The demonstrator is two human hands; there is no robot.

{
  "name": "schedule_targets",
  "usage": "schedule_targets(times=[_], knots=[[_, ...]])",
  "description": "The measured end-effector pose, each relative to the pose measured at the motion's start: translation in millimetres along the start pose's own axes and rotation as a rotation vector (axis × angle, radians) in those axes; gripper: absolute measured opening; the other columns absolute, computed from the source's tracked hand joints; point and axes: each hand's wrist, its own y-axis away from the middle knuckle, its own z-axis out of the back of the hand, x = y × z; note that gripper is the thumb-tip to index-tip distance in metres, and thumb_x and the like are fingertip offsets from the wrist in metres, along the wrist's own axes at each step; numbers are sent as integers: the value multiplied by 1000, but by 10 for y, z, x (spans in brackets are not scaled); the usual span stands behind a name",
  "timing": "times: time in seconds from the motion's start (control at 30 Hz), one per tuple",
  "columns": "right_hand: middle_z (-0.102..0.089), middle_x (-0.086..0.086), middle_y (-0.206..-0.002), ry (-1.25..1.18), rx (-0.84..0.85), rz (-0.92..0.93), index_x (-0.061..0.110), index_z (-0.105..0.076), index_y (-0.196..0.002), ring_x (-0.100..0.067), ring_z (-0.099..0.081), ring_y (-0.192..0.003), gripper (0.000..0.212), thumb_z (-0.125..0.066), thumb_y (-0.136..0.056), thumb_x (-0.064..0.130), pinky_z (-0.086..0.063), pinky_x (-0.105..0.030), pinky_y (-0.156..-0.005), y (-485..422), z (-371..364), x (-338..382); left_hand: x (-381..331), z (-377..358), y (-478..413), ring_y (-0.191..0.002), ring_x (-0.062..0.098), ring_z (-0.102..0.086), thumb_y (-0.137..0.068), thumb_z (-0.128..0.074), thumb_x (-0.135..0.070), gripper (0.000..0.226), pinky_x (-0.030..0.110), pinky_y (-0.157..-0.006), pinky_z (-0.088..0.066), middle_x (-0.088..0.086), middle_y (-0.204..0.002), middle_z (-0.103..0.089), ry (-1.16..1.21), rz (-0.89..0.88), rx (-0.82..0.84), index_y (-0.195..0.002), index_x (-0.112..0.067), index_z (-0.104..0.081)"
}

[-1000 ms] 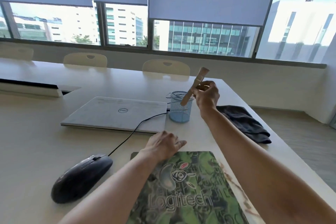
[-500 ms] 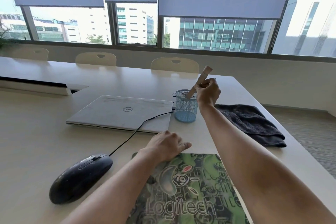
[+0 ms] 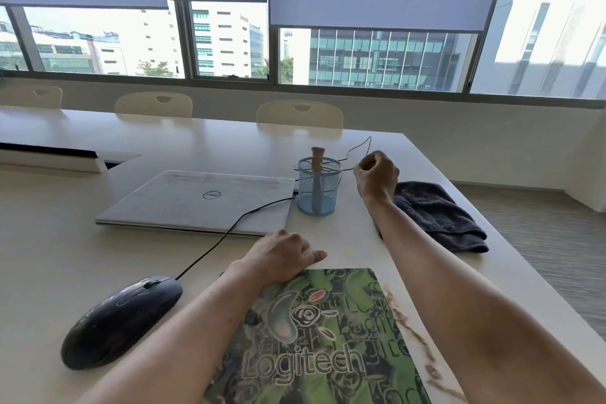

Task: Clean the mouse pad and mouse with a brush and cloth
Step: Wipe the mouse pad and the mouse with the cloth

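Observation:
A green patterned mouse pad (image 3: pixel 314 338) lies at the table's near edge, with brown dirt along its right side. My left hand (image 3: pixel 282 256) rests palm down on its far left corner. A black wired mouse (image 3: pixel 121 318) sits on the table left of the pad. The wooden brush (image 3: pixel 317 170) stands upright, bristles up, in a blue mesh cup (image 3: pixel 316 193). My right hand (image 3: pixel 377 175) hovers just right of the cup with curled fingers and nothing in it. A dark cloth (image 3: pixel 439 216) lies crumpled behind and to the right of that hand.
A closed silver laptop (image 3: pixel 196 200) lies left of the cup, with the mouse cable crossing its corner. The table's right edge runs close to the cloth. Chairs (image 3: pixel 298 113) line the far side under the windows.
My right hand lowered the brush into the mesh cup, let it go and moved away to the right. My left hand stayed on the pad.

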Motion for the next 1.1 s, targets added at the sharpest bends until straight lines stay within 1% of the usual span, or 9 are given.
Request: schedule_targets(times=[0.17, 0.3, 0.43, 0.57, 0.7, 0.83, 0.93, 1.0, 1.1], knots=[[-66, -13, -108, 448, 183, 25, 10, -67, -94, -31, -57, -106, 15, -61, -83, 19, -44, -30, -81, -4, 289, -507, 18, -17, -23, -86, 26, -60, -90, -40, -55, 53, 32, -78, -47, 13, -96, -67, -3, 4, -5, -85, -8, -63], [-57, -10, -125, 728, 384, -49, 19, -62, -115, -30, -45, -123, 37, -57, -83, 38, -38, -40, -98, 28, 485, -755, 34, -12, -35, -98, 23, -62, -89, -41, -57, 53, 34, -89, -48, 9, -110, -68, 15, 12, -12, -101, -12, -67], [-61, -8, -120, 765, 422, 54, 23, -64, -110, -30, -49, -118, 37, -54, -81, 44, -40, -37, -94, 107, 537, -740, 24, -13, -38, -103, 25, -61, -89, -42, -56, 53, 35, -92, -46, 12, -115, -66, 14, 29, 6, -105, -10, -66], [-66, -7, -108, 741, 405, 57, 21, -70, -94, -27, -58, -103, 41, -50, -83, 55, -39, -31, -79, 114, 558, -629, 8, -8, -19, -103, 24, -61, -89, -43, -56, 54, 34, -92, -46, 11, -116, -66, 20, 38, 12, -106, -11, -66], [-61, -9, -119, 770, 289, 12, 19, -66, -103, -29, -51, -116, 33, -59, -81, 43, -38, -37, -94, -12, 668, -693, -9, 1, -8, -105, 25, -60, -89, -43, -56, 55, 33, -93, -46, 12, -116, -65, 3, 50, 17, -106, -8, -65], [-43, -12, -140, 885, 391, -219, 17, -43, -131, -33, -36, -131, 72, -57, -76, 62, -26, -51, -104, -81, 804, -874, -19, 6, 9, -103, 27, -61, -89, -43, -55, 54, 33, -91, -46, 13, -113, -66, 9, 64, 23, -104, -8, -65], [-39, -12, -144, 844, 403, -340, 14, -32, -138, -35, -33, -133, 95, -55, -69, 74, -24, -54, -105, -115, 839, -972, -34, 12, 13, -101, 27, -61, -89, -43, -55, 53, 32, -89, -46, 13, -109, -67, 25, 77, 24, -101, -9, -65], [-43, -12, -140, 816, 354, -347, 12, -35, -135, -34, -36, -131, 94, -61, -67, 72, -28, -50, -104, -141, 818, -986, -37, 16, -1, -104, 26, -61, -89, -42, -56, 54, 33, -91, -46, 11, -108, -68, 34, 97, 42, -97, -8, -65], [-53, -12, -131, 716, 265, -328, 11, -49, -125, -32, -45, -124, 72, -70, -71, 55, -31, -44, -102, -152, 754, -970, -51, 26, -34, -100, 26, -61, -89, -41, -57, 44, 32, -86, -46, 3, -92, -65, 59, 137, 63, -83, -18, -62]])
